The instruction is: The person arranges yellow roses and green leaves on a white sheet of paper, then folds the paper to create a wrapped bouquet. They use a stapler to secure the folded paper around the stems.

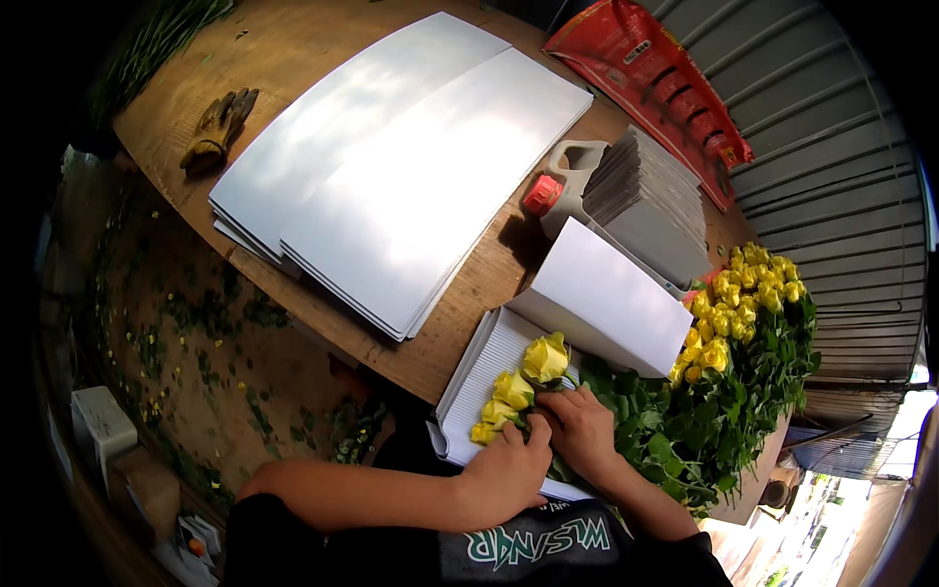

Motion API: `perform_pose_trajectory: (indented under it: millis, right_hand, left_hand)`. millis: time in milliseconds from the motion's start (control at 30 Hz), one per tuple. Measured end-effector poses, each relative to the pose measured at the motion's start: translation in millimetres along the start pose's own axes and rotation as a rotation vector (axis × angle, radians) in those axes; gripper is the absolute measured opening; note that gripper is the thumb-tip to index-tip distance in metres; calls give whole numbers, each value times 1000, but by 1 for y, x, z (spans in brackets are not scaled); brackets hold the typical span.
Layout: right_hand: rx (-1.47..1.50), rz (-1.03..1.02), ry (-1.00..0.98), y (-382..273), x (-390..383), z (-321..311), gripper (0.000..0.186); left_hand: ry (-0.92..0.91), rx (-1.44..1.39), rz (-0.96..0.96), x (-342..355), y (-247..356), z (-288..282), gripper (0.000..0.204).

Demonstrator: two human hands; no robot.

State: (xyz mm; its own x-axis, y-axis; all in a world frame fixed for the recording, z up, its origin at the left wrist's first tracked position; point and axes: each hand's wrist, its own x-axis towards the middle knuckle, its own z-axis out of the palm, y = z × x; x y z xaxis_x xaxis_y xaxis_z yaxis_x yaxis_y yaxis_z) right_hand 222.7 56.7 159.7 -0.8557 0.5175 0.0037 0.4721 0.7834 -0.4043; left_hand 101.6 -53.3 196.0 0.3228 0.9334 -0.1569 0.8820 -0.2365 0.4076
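Observation:
Several yellow roses (pixel 546 358) lie in a short row on a sheet of white corrugated cardboard (pixel 486 364) at the table's front edge. My left hand (pixel 504 468) is closed at the lower blooms, its fingers curled around a rose just under the head. Close beside it, my right hand (pixel 581 430) pinches the rose stems below the upper bloom. The fingers of both hands hide most of the stems. Behind the roses, a folded white cardboard flap (pixel 611 295) stands up at a slant.
A big heap of yellow roses with green leaves (pixel 729 391) lies to the right. White cardboard sheets (pixel 411 186) are stacked on the wooden table (pixel 279 34), beside work gloves (pixel 215 134). Farther back are a grey jug with a red cap (pixel 548 194), grey sheets (pixel 650 196) and a red sack (pixel 650 83).

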Motion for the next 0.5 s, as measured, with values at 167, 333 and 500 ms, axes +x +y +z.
perform_pose_trajectory:
  millis: [167, 333, 500]
  right_hand:
    - [52, -17, -5, 3, 1, -6, 13]
    - [65, 288, 136, 0, 12, -21, 16]
    - [83, 58, 140, 10, 14, 0, 15]
  left_hand:
    - [105, -136, -112, 9, -8, 8, 74]
    - [-25, -124, -130, 14, -7, 3, 68]
    - [28, -52, -128, 15, -4, 9, 60]
